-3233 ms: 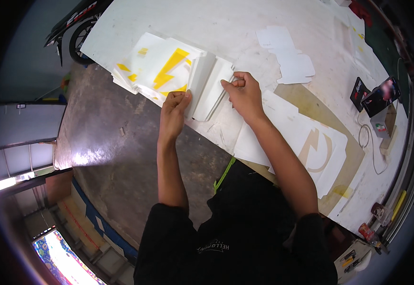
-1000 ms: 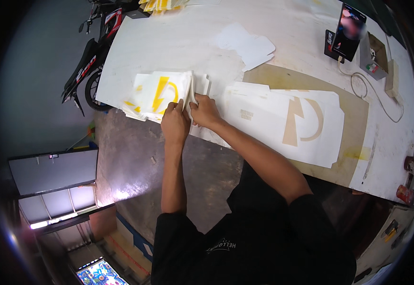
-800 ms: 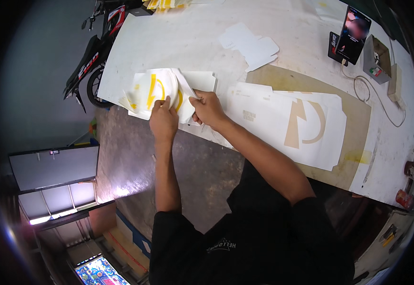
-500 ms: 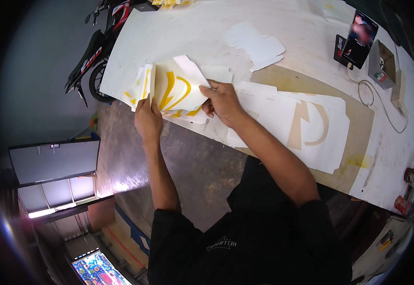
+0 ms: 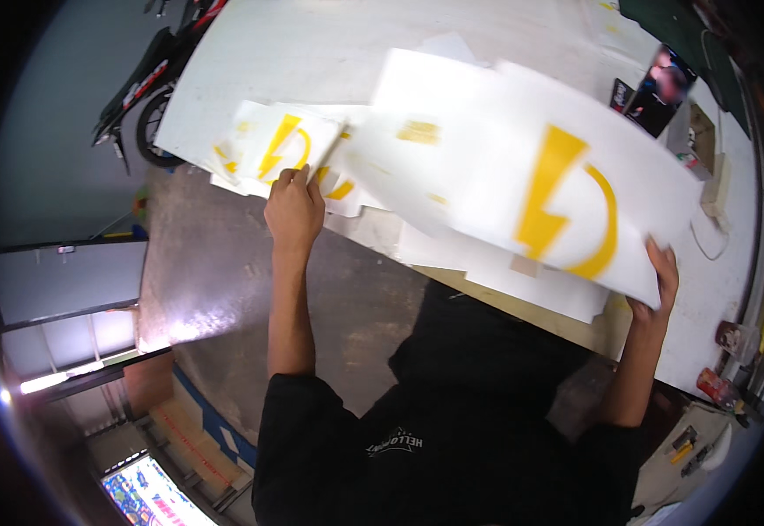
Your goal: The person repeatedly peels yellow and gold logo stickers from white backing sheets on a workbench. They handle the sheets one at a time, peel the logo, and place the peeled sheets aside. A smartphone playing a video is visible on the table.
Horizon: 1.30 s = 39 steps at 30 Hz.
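Note:
A large white sheet with a yellow lightning-bolt and arc stretches across the table, bowed and lifted off it. My right hand pinches its near right corner. Its left end comes close to my left hand, whose fingers are closed on the near edge of a smaller white sheet with a yellow bolt. That one lies on a stack of similar white sheets. Beneath the raised sheet, another white sheet shows only in part, on the tan cutting mat.
A phone on a stand and a grey box stand at the far right, with a cable beside them. Red-labelled containers sit by the right edge. A motorcycle is parked beyond the table's left end.
My right hand has swung right and toward me, drawing the large sheet open from the folded stack. The left hand stays at the stack. The view has shifted slightly.

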{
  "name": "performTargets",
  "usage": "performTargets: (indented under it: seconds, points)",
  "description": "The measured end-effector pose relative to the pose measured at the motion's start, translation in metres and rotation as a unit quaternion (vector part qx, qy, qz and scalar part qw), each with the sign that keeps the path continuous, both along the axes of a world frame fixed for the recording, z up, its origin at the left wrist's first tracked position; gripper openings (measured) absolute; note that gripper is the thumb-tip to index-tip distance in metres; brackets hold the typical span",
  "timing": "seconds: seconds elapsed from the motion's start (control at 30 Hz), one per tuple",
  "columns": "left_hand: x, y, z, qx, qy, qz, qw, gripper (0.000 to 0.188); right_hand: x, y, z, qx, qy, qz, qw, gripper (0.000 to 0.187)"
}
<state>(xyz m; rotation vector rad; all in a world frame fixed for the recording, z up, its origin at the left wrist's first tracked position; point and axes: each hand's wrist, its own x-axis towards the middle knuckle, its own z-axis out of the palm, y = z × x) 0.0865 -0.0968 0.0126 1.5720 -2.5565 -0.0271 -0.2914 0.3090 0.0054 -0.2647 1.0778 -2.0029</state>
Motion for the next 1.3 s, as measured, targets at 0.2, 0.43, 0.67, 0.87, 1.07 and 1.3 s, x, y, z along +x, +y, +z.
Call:
performTargets:
  seconds: [0.2, 0.43, 0.67, 0.87, 1.07, 1.3]
  points:
    - [-0.022, 0.034, -0.013, -0.036, 0.106, -0.086, 0.990, 0.054, -0.010, 0.126, -0.043, 0.146, 0.020, -0.041, 0.988, 0.033]
    - [-0.077, 0.111, 0.000, 0.281, 0.314, -0.117, 0.899, 0.043, 0.008, 0.111, -0.021, 0.210, 0.091, -0.036, 0.973, 0.030]
    - [-0.091, 0.132, -0.008, 0.449, 0.387, -0.139, 0.793, 0.055, 0.011, 0.125, -0.001, 0.194, 0.120, -0.083, 0.970, 0.036]
    - [-0.050, 0.132, -0.020, 0.278, 0.334, -0.321, 0.841, 0.072, 0.015, 0.158, -0.009, 0.163, 0.079, -0.102, 0.978, 0.041]
    - [-0.056, 0.153, -0.007, 0.061, 0.437, -0.356, 0.824, 0.046, 0.034, 0.158, 0.010, 0.152, 0.045, -0.060, 0.985, 0.055]
    - [-0.051, 0.155, 0.022, 0.230, 0.376, -0.489, 0.753, 0.016, 0.055, 0.111, 0.074, 0.214, 0.141, -0.099, 0.962, 0.060]
